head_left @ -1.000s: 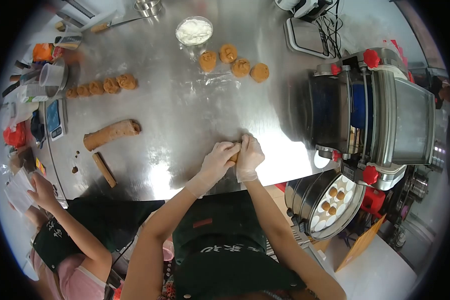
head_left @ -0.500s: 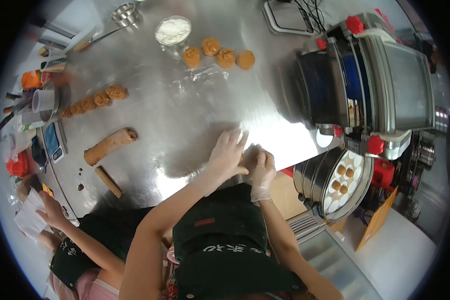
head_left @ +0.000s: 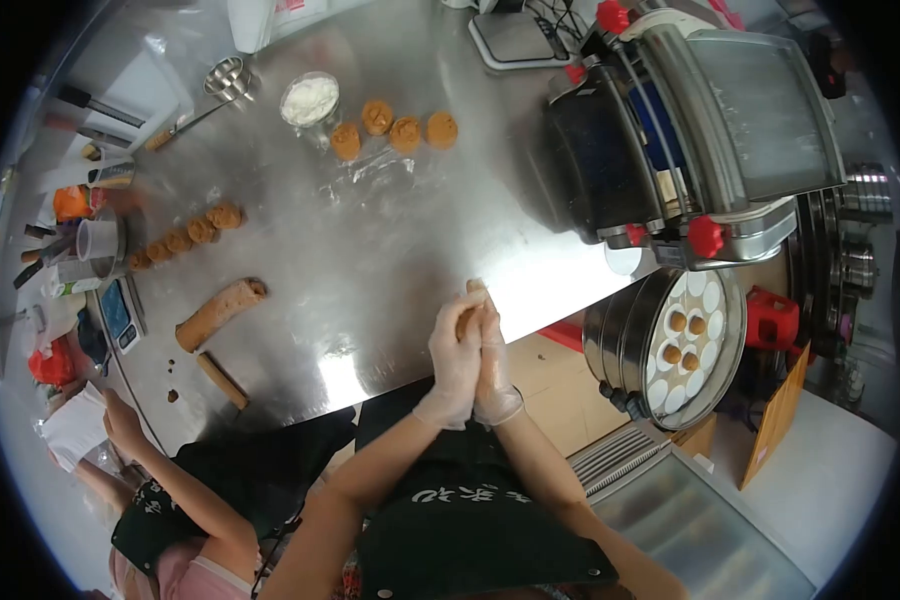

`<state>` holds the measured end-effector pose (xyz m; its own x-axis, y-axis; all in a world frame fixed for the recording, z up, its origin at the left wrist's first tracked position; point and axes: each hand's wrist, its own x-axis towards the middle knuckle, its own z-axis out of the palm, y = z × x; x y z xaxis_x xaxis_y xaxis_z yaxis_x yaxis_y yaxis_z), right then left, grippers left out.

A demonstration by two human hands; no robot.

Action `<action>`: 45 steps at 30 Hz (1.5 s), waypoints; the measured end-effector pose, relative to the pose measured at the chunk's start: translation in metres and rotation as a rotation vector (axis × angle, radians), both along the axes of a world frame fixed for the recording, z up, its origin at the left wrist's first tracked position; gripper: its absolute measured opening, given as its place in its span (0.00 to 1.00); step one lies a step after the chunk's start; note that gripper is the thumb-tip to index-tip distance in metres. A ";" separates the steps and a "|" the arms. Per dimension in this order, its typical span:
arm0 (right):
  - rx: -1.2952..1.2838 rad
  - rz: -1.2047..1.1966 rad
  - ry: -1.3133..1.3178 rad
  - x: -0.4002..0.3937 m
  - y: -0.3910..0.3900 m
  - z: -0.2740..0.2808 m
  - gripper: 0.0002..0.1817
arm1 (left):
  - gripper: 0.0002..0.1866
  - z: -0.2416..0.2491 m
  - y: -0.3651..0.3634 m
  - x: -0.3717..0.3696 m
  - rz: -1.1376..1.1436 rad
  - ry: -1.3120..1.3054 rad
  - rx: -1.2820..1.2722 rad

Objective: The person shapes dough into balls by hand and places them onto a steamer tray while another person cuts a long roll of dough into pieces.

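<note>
My left hand (head_left: 454, 355) and my right hand (head_left: 494, 365), both in clear gloves, are pressed together over the near edge of the steel table (head_left: 390, 250). A bit of brown dough (head_left: 465, 322) shows between them near the fingers. Beyond them, several brown dough pieces (head_left: 405, 133) stand beside a bowl of white powder (head_left: 311, 100). A row of dough pieces (head_left: 202, 229) lies at the left, with a thick dough roll (head_left: 220, 313) and a thin dough strip (head_left: 222, 380) nearer.
A co-worker's hand (head_left: 124, 424) holds white paper (head_left: 76, 428) at the lower left. On the right stand a machine with red knobs (head_left: 705, 236) and a round steamer (head_left: 705, 395) with paper discs and dough balls. A blue-screened scale (head_left: 120, 315) sits at the left.
My hands, apart before, have come together palm to palm around the dough. The view has shifted slightly. The co-worker's hand still holds the paper.
</note>
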<state>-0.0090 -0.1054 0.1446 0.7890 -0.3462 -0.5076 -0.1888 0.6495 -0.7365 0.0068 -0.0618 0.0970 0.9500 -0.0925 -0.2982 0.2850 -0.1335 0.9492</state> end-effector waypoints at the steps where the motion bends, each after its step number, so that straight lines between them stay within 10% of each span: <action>1: 0.103 -0.026 -0.039 -0.001 -0.010 -0.009 0.38 | 0.14 0.019 -0.005 0.005 -0.021 -0.122 0.070; 9: 0.642 0.266 -0.112 -0.018 -0.080 0.007 0.34 | 0.22 0.095 -0.017 0.007 -0.291 -0.520 0.245; 13: 0.383 0.152 -0.322 -0.035 -0.085 0.022 0.35 | 0.20 0.099 -0.046 -0.019 -0.045 -0.332 -0.255; 17: 0.249 0.049 -0.270 -0.044 -0.090 0.047 0.32 | 0.19 0.101 -0.076 -0.045 -0.088 -0.377 0.086; 21: 0.771 0.206 -0.186 -0.044 -0.146 0.061 0.31 | 0.50 0.149 -0.067 -0.023 -0.366 -0.747 0.366; 24: 0.667 0.405 -0.255 -0.044 -0.160 0.058 0.35 | 0.51 0.157 -0.071 -0.024 -0.532 -0.499 0.193; 30: 0.027 0.005 -0.484 -0.071 -0.135 0.088 0.36 | 0.16 0.142 -0.121 -0.054 -0.085 -0.430 -0.353; 34: 0.024 0.144 -0.243 -0.077 -0.155 0.094 0.32 | 0.25 0.140 -0.125 -0.058 -0.118 -0.519 -0.132; 37: 0.260 0.251 -0.405 -0.073 -0.170 0.092 0.37 | 0.43 0.203 -0.094 -0.035 -0.633 -0.997 0.560; 40: 0.270 0.498 -0.358 -0.066 -0.167 0.100 0.38 | 0.57 0.201 -0.075 -0.019 -0.626 -1.021 0.300; 41: 0.294 0.423 -0.352 -0.067 -0.158 0.099 0.38 | 0.45 0.191 -0.073 -0.022 -0.664 -0.610 -0.082; 45: 0.278 0.127 -0.370 -0.054 -0.118 0.097 0.37 | 0.29 0.169 -0.073 -0.028 -0.341 -0.307 -0.405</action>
